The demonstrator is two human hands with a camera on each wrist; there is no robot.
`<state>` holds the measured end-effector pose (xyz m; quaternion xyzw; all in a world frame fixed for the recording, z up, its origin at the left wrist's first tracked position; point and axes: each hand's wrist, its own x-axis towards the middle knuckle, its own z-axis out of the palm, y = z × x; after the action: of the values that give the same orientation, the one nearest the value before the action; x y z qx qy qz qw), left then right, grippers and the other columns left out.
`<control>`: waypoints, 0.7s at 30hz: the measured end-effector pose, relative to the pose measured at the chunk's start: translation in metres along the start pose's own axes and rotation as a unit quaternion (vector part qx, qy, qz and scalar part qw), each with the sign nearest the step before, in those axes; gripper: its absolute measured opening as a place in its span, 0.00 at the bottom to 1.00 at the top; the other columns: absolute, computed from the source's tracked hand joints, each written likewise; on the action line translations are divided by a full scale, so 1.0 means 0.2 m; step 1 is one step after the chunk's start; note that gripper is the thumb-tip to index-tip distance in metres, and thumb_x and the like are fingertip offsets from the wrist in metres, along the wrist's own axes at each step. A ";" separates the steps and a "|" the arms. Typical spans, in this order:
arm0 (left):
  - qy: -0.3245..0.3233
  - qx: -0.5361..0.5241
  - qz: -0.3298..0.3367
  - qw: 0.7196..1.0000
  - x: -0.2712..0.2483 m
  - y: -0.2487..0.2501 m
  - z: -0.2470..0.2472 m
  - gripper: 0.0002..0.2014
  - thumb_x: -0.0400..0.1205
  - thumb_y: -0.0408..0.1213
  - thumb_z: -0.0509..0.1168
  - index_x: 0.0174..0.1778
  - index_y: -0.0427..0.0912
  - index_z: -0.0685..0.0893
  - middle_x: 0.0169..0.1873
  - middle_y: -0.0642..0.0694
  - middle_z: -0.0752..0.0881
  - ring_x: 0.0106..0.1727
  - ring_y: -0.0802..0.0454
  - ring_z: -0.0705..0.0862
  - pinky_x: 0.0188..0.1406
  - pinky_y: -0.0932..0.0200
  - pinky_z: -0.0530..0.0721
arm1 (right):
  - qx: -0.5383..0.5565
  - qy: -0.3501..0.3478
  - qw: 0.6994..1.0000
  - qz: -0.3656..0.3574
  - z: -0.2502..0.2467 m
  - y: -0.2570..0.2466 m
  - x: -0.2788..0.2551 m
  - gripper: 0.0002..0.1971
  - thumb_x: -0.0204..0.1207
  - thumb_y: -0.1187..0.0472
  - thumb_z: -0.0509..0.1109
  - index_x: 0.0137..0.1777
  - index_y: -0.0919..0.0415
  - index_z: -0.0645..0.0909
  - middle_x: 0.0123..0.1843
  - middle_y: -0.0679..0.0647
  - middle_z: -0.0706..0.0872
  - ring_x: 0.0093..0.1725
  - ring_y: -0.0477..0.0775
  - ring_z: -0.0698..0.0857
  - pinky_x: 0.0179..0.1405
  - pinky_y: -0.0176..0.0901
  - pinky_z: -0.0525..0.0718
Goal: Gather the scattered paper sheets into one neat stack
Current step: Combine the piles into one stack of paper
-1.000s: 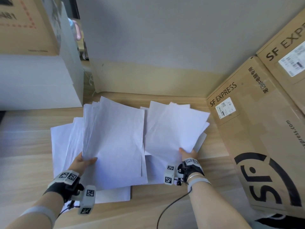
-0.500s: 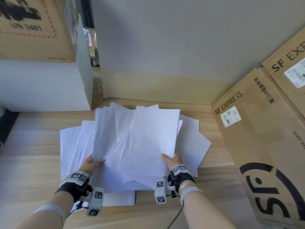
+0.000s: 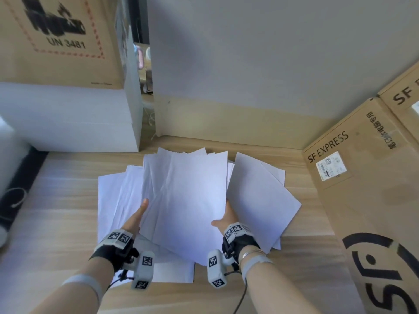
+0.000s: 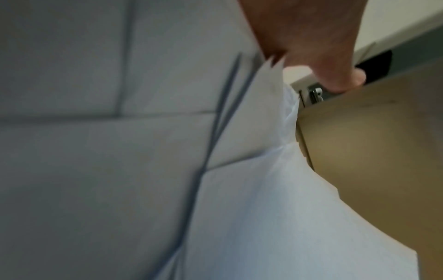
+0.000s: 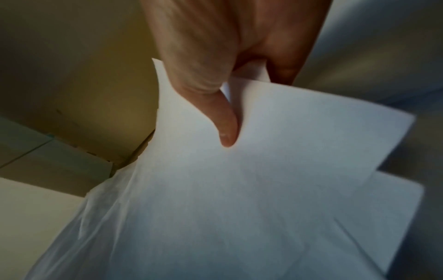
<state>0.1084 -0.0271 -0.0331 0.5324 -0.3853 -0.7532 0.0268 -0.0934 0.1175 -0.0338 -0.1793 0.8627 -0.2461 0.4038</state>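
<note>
A bundle of white paper sheets point(image 3: 186, 200) is lifted off the wooden table point(image 3: 56, 223), tilted up between both hands. My left hand point(image 3: 138, 217) holds its left edge, thumb straight along the paper and fingers hidden behind it. In the left wrist view the sheets point(image 4: 239, 189) run in beside the thumb of the left hand point(image 4: 311, 47). My right hand point(image 3: 223, 219) pinches the right edge. The right wrist view shows the right hand point(image 5: 227, 123) with its thumb pressed on the top sheet point(image 5: 263, 170). More loose sheets lie flat at the left point(image 3: 108, 200) and the right point(image 3: 260, 205).
Brown SF Express cardboard boxes point(image 3: 362, 200) crowd the table's right side. A white block point(image 3: 68, 121) with a cardboard box point(image 3: 56, 41) on top stands at the back left. A wall point(image 3: 249, 64) closes the back. A black object point(image 3: 15, 189) lies at the left edge.
My right hand carried its sheets leftward onto the sheets in my left hand. The two held groups are now one overlapping bundle between both hands.
</note>
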 end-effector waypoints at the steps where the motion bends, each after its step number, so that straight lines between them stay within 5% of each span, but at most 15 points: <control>1: 0.005 0.017 0.010 1.000 0.01 0.01 0.00 0.27 0.84 0.46 0.54 0.78 0.39 0.63 0.73 0.38 0.72 0.77 0.41 0.68 0.73 0.49 0.64 | -0.009 0.001 1.000 -0.004 0.00 0.00 0.00 0.39 0.68 0.73 0.72 0.77 0.57 0.61 0.72 0.57 0.78 0.69 0.58 0.78 0.66 0.44 0.76; 5: 0.053 0.130 0.068 0.988 0.08 -0.02 -0.05 0.22 0.76 0.22 0.67 0.66 0.27 0.74 0.57 0.30 0.83 0.62 0.33 0.81 0.65 0.41 0.77 | -0.013 -0.024 1.000 -0.006 0.02 0.01 0.02 0.40 0.65 0.69 0.77 0.77 0.57 0.64 0.72 0.55 0.79 0.70 0.57 0.79 0.69 0.45 0.76; 8: 0.047 0.131 0.099 0.985 0.07 -0.01 -0.05 0.20 0.76 0.21 0.66 0.64 0.27 0.75 0.49 0.35 0.83 0.53 0.38 0.82 0.56 0.45 0.80 | 0.074 -0.004 0.997 -0.001 0.01 0.00 0.02 0.36 0.66 0.66 0.78 0.74 0.60 0.68 0.71 0.55 0.80 0.70 0.56 0.79 0.72 0.47 0.75; 11: 0.050 0.109 0.122 0.985 0.05 0.03 -0.03 0.17 0.76 0.23 0.67 0.60 0.32 0.77 0.42 0.39 0.84 0.52 0.36 0.83 0.58 0.40 0.80 | 0.176 0.034 0.983 -0.034 -0.06 -0.06 0.01 0.30 0.69 0.66 0.78 0.70 0.63 0.73 0.66 0.54 0.81 0.64 0.50 0.79 0.66 0.41 0.74; 14: 0.064 0.104 0.149 0.981 0.04 0.09 0.01 0.13 0.74 0.27 0.70 0.54 0.37 0.79 0.42 0.38 0.86 0.54 0.33 0.84 0.61 0.37 0.80 | 0.229 0.083 0.968 -0.062 -0.15 -0.16 0.01 0.25 0.67 0.68 0.79 0.64 0.69 0.78 0.60 0.60 0.85 0.60 0.55 0.83 0.66 0.46 0.78; 16: 0.078 0.100 0.169 0.978 0.04 0.14 0.05 0.10 0.73 0.28 0.72 0.49 0.36 0.81 0.38 0.39 0.87 0.50 0.35 0.85 0.54 0.42 0.84 | 0.257 0.125 0.956 -0.072 -0.22 -0.22 0.01 0.23 0.66 0.67 0.79 0.61 0.72 0.80 0.56 0.62 0.87 0.57 0.58 0.85 0.64 0.47 0.80; 19: 0.086 0.095 0.218 0.968 -0.02 0.23 0.10 0.06 0.70 0.27 0.74 0.33 0.38 0.83 0.26 0.45 0.87 0.40 0.37 0.87 0.31 0.56 0.85 | 0.308 0.148 0.936 -0.087 -0.29 -0.29 -0.01 0.22 0.66 0.67 0.79 0.59 0.70 0.80 0.52 0.59 0.87 0.55 0.58 0.85 0.64 0.49 0.81; 21: 0.077 0.078 0.256 0.960 -0.06 0.29 0.12 0.12 0.64 0.30 0.79 0.39 0.38 0.84 0.32 0.45 0.87 0.40 0.41 0.86 0.36 0.55 0.84 | 0.322 0.153 0.929 -0.096 -0.32 -0.32 -0.03 0.21 0.63 0.64 0.81 0.55 0.66 0.80 0.47 0.54 0.87 0.53 0.57 0.85 0.64 0.50 0.81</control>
<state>0.0717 -0.0491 0.0148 0.4730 -0.5632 -0.6454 0.2064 -0.1327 0.0856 0.0410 -0.0813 0.7671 -0.5728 0.2772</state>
